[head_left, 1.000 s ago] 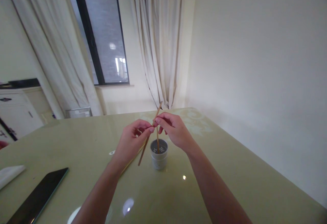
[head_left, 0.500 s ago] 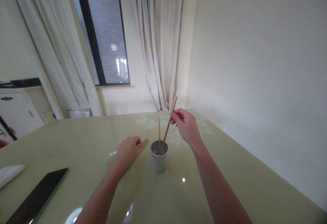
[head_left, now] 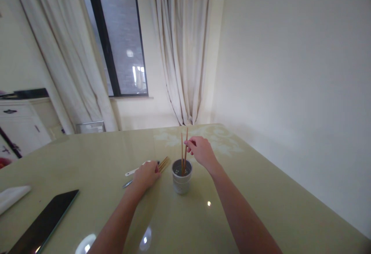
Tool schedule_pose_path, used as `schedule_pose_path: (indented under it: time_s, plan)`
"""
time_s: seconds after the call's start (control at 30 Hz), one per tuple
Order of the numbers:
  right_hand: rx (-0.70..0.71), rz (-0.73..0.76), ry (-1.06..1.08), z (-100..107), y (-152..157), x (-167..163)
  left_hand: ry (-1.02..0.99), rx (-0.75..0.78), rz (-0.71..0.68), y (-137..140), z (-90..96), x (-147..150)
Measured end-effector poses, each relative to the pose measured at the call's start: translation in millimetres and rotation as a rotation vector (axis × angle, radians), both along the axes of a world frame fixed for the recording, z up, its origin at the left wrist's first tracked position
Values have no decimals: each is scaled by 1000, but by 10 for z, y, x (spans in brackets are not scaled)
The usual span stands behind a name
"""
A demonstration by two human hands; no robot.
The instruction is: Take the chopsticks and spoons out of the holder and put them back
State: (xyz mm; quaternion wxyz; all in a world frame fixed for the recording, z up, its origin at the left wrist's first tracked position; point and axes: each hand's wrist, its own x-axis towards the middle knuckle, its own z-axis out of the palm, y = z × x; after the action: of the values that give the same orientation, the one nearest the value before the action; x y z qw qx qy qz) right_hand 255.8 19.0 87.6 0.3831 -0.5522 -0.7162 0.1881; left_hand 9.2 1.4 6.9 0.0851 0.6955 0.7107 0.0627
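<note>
A grey cup [head_left: 181,186] with small holes in its bottom stands on the table, and one wooden chopstick [head_left: 182,146] leans upright inside it. My right hand [head_left: 203,153] pinches a second chopstick [head_left: 186,134] near its upper part; its lower end is inside the cup. Left of the cup, my left hand [head_left: 147,175] is curled over several chopsticks [head_left: 164,164] lying on the table, their tips poking out past the fingers. A white-handled utensil [head_left: 131,172] and a silver utensil [head_left: 127,183] lie partly hidden beneath or behind that hand.
A dark tablet-like slab [head_left: 46,221] and a white object [head_left: 13,198] lie on the glossy green table [head_left: 95,161] at left. A wall [head_left: 295,92] runs along its right side. Curtains [head_left: 185,53] and a white cabinet [head_left: 23,124] stand beyond.
My right hand has come down and left, bringing its chopstick lower and more upright in the cup. My left hand has shifted slightly, showing more of the utensils by it.
</note>
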Motion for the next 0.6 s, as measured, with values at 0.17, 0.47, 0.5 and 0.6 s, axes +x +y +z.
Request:
schedule_pose_path:
  time_s: [0.17, 0.47, 0.5, 0.6]
  plan:
    - [-11, 11, -75, -36, -17, -33, -3, 3, -10, -32, -6, 20]
    - [53, -40, -87, 95, -58, 75, -131, 78, -31, -38, 341, 51]
    - [69, -51, -78, 125, -74, 76, -174, 110, -44, -48, 412, 60]
    - [122, 8, 15, 210, -141, 34, -422, 295, -127, -122, 626, 135]
